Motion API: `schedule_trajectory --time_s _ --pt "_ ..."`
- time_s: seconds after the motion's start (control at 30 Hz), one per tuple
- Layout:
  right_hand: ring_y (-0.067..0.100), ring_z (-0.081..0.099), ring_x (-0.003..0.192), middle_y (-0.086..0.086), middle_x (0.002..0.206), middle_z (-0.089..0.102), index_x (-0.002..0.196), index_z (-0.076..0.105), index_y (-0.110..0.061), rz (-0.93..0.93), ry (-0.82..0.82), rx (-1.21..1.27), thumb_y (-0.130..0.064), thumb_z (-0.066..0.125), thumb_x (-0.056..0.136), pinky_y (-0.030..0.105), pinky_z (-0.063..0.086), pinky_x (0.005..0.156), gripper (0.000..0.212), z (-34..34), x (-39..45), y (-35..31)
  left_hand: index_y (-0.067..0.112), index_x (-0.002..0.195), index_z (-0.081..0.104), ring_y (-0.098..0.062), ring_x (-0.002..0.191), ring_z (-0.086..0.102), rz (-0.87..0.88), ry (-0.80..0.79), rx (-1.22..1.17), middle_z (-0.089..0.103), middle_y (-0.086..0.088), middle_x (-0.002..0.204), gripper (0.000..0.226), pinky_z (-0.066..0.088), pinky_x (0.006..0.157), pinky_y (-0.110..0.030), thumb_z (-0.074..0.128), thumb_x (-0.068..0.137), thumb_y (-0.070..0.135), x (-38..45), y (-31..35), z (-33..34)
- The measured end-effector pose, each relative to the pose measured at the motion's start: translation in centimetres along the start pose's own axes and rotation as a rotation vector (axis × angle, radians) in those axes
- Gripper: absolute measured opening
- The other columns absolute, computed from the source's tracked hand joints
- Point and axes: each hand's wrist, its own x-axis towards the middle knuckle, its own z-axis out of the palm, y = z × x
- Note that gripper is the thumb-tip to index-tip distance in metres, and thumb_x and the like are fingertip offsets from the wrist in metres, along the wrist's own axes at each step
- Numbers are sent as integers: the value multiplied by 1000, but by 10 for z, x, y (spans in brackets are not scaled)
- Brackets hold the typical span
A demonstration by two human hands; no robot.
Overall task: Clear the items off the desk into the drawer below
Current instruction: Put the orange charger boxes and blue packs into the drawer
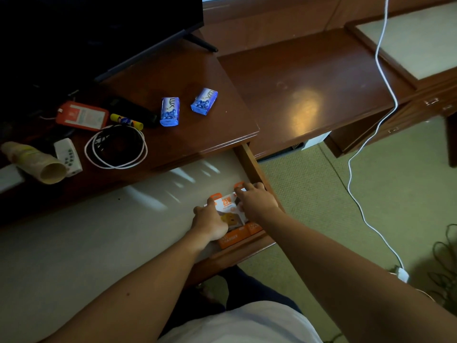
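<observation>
Both hands inside open drawer [103, 233], at its right front corner. Left hand [210, 222] and right hand [257, 201] curl fingers on orange charger boxes [235, 219], between them. Two Lux soap packs [170, 111] on desk [197, 134], far beyond hands.

Dark wooden counter [212, 125] carrying two blue soap packets [169, 111] [204, 101] at centre; at 9 o'clock, an orange card holder [81, 116], glue stick [126, 121], coiled white cable [116, 147], remote [68, 156] and tube [34, 162].
</observation>
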Motion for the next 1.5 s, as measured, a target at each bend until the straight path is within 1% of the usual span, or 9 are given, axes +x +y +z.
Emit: schedule_trajectory --time_s 0.27,0.37,0.5,0.63,0.87,1.03,1.2,1.33,1.5 --pt "39 43 130 13 144 45 147 40 -13 24 -11 -46 -28 69 90 50 50 95 65 -10 1 -10 40 151 24 -32 103 59 4 -12 126 40 -11 127 87 53 88 -35 70 77 36 -8 7 -17" --pt "36 52 120 11 133 52 135 49 -13 -12 92 -29 -29 73 87 47 53 89 55 -20 1 -14 27 146 31 -36 112 57 56 113 197 41 -13 131 78 52 84 -38 70 81 44 -14 20 -32" --pt "32 57 112 7 123 57 122 55 -17 -63 332 61 -19 62 93 41 51 80 30 -53 12 -17 20 141 41 -33 121 52 211 331 225 43 -11 139 56 49 90 -39 62 91 33 -15 46 -74" --pt "36 57 110 8 122 60 124 59 -17 -114 502 86 -19 52 91 43 51 81 33 -100 37 -21 17 130 52 -33 116 53 341 509 200 52 -10 128 40 45 92 -41 58 92 27 -5 67 -123" --pt "35 50 120 6 137 53 140 49 -25 -166 463 0 -23 59 88 44 47 91 53 -163 105 -27 11 118 56 -41 112 52 215 631 264 53 -17 124 33 42 95 -43 58 90 27 56 83 -184" --pt "38 33 140 10 161 26 154 31 -21 -225 394 -109 -11 69 85 50 35 108 79 -188 147 -27 20 138 45 -38 124 43 62 641 491 48 -16 137 56 40 97 -46 58 91 48 96 98 -218" --pt "39 6 152 3 168 3 159 16 -25 -311 315 -258 -8 71 87 56 14 121 92 -202 177 -17 20 134 46 -38 129 44 -71 559 570 59 -14 133 56 37 100 -46 59 91 54 119 115 -234" --pt "38 9 152 3 166 17 157 23 -26 -368 308 -298 -9 68 89 57 11 121 84 -204 188 -11 16 125 51 -36 123 49 10 559 542 59 -14 128 44 43 96 -44 70 89 31 126 115 -226" --pt "36 43 130 8 141 44 145 37 -24 -337 378 -308 -23 78 81 47 36 108 76 -197 185 -8 8 121 52 -35 117 53 184 606 464 58 -16 124 37 42 96 -39 69 89 16 116 112 -215"
